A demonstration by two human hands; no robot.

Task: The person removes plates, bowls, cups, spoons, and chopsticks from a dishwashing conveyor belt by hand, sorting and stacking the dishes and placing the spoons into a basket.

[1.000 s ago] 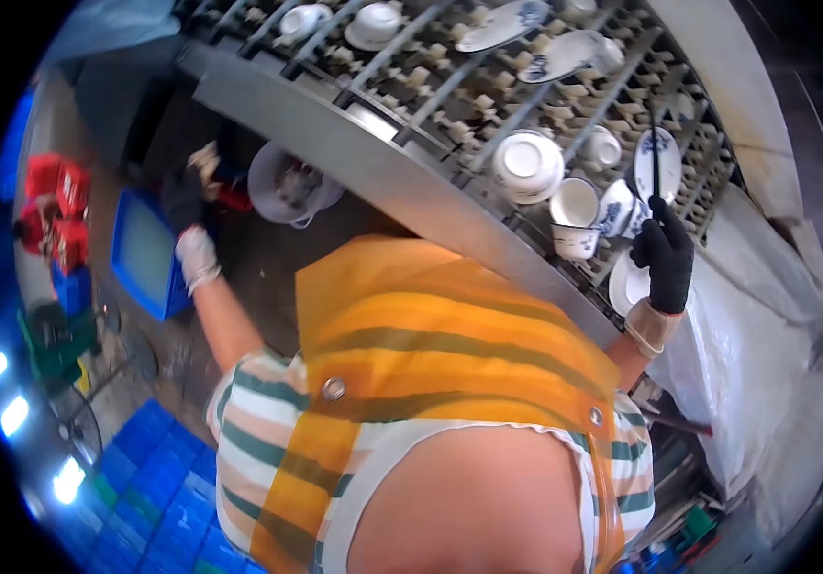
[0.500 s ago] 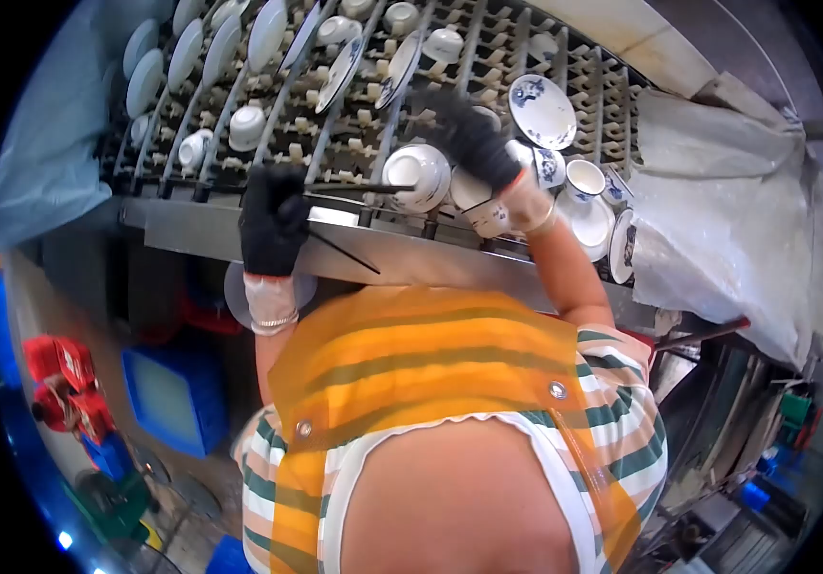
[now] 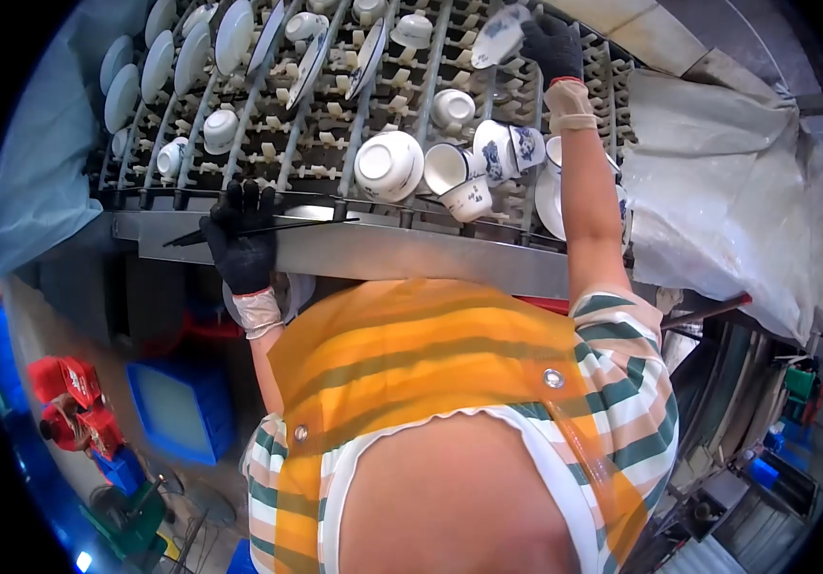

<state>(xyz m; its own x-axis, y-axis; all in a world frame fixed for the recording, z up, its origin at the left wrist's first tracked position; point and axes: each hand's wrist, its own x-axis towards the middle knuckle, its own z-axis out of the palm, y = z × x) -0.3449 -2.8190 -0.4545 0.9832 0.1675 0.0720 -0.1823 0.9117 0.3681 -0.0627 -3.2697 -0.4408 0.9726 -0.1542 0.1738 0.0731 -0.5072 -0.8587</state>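
Observation:
My right hand (image 3: 553, 50), in a black glove, reaches to the far right of the pegged rack. Its fingers grip the edge of a white oval plate (image 3: 500, 38) with blue patterns, held tilted. By the near edge of the rack is my gloved left hand (image 3: 242, 237), closed around dark chopsticks (image 3: 311, 224) that stick out on both sides. Between the hands lie a large upturned bowl (image 3: 389, 166), a smaller upturned bowl (image 3: 453, 109), a cup on its side (image 3: 469, 199) and several blue-patterned bowls (image 3: 495, 153). My right forearm partly hides a stack of dishes (image 3: 550, 203).
Plates (image 3: 233, 38) stand on edge among the rack's pegs (image 3: 325, 143) at the left, with small bowls (image 3: 220, 131) between them. Plastic sheets (image 3: 708, 182) hang at both ends. A metal ledge (image 3: 354, 246) runs along the front. A blue bin (image 3: 180, 409) stands below left.
My right hand has moved from the bowls up to the far right and taken hold of the oval plate, which is now farther back. My left hand has shifted left, turning the chopsticks nearly level.

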